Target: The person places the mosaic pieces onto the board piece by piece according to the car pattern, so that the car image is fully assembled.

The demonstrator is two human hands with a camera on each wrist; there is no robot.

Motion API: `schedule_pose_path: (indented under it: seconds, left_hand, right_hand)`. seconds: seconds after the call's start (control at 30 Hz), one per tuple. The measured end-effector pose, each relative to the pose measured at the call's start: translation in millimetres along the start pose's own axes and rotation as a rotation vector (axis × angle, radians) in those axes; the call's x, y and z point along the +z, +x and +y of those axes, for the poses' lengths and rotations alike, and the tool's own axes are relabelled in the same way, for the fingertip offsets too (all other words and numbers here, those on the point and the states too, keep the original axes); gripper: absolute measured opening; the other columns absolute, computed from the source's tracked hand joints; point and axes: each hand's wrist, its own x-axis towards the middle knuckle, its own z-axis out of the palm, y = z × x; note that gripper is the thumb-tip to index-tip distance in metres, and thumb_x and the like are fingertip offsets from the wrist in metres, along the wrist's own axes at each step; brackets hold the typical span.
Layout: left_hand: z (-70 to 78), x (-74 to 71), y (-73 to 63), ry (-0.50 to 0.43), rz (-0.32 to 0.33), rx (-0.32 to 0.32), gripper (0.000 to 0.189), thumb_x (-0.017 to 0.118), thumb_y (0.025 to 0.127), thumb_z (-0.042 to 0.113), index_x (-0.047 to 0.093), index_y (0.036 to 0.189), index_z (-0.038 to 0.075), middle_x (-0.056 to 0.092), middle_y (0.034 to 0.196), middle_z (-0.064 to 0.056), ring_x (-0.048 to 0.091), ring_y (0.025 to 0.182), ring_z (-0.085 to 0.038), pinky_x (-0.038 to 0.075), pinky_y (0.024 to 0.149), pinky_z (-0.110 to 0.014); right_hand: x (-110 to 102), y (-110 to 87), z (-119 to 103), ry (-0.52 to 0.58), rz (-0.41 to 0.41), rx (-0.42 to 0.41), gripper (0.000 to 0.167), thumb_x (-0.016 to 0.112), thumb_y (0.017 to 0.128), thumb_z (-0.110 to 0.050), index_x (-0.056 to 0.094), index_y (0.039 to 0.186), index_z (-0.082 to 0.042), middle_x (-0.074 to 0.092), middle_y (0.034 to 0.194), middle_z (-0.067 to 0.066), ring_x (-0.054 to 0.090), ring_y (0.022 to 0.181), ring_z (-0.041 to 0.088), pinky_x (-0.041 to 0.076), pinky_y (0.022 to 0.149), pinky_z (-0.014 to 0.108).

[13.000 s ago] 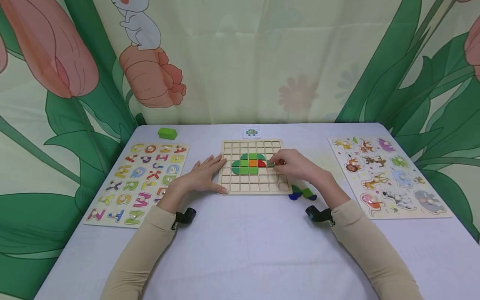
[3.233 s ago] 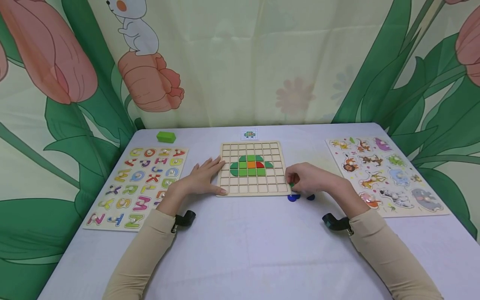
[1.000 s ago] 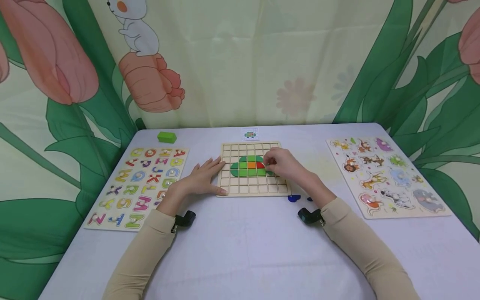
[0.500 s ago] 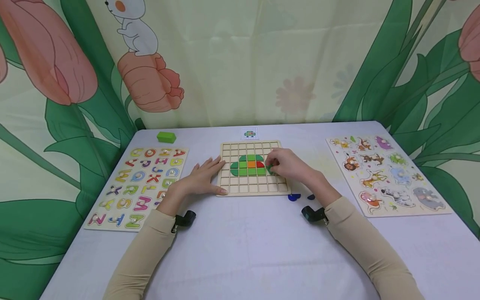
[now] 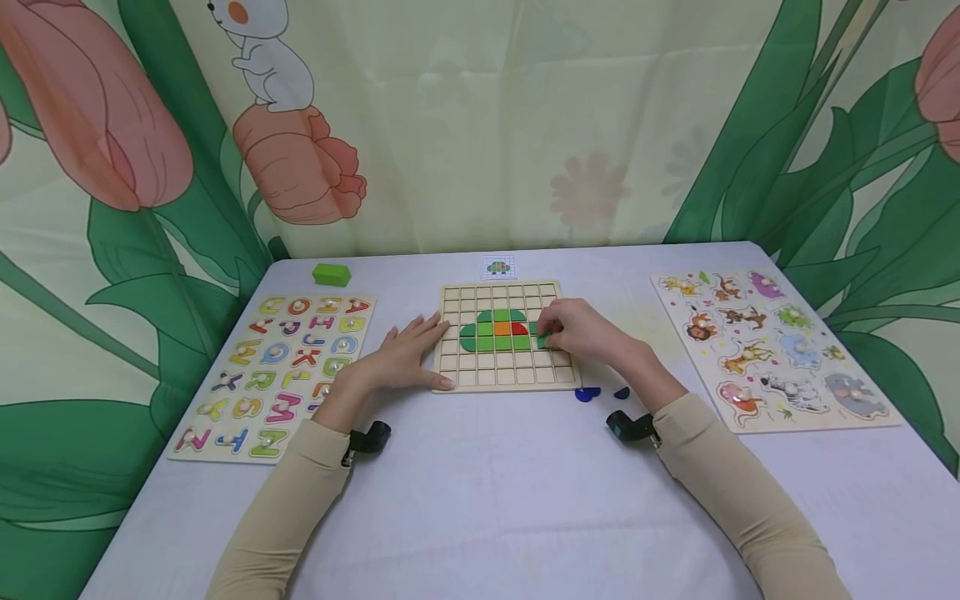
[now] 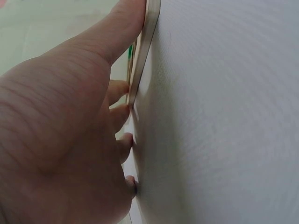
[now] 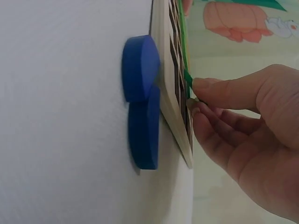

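A wooden grid board (image 5: pixel 465 375) lies mid-table, holding a pattern of green, orange and red pieces (image 5: pixel 502 329). The fingers of my left hand (image 5: pixel 397 357) lie straight along its left edge, thumb (image 6: pixel 122 23) at the near corner. At the pattern's right end, my right hand (image 5: pixel 588 333) pinches a green piece (image 7: pixel 188 78) between thumb and fingertips, tilted against the grid. Its shape is mostly hidden by the fingers. Several blue rounded pieces (image 7: pixel 140 70) sit by the board's near right corner, one (image 5: pixel 622 392) slightly apart.
A small picture card (image 5: pixel 498 267) lies behind the board. An alphabet puzzle board (image 5: pixel 217 456) is at left, with a green block (image 5: pixel 332 274) beyond it. On the right lies an animal puzzle board (image 5: pixel 677 310). A patterned cloth (image 5: pixel 465 125) hangs behind the table.
Green pieces that lay beside the blue ones are gone from there. My right hand carried one from beside the board to the grid, then shifted slightly right. The left hand has stayed put.
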Motion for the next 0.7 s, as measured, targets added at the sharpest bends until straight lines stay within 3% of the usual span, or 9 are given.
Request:
schedule_pose_path:
  seconds: [0.7]
  left_hand:
    - [-1.3,0.2,-0.3,0.002,0.005,0.014,0.111,0.072,0.076,0.068,0.016,0.161,0.023,0.005,0.17,0.003,-0.001,0.157,-0.029,0.001,0.123,-0.064]
  right_hand:
    - [7.0,0.9,-2.4,-0.066,0.003,-0.052,0.021,0.065,0.088,0.008,0.078,0.094,-0.007,0.067,0.101,0.006,0.06,0.096,0.023,0.056,0.088,0.038]
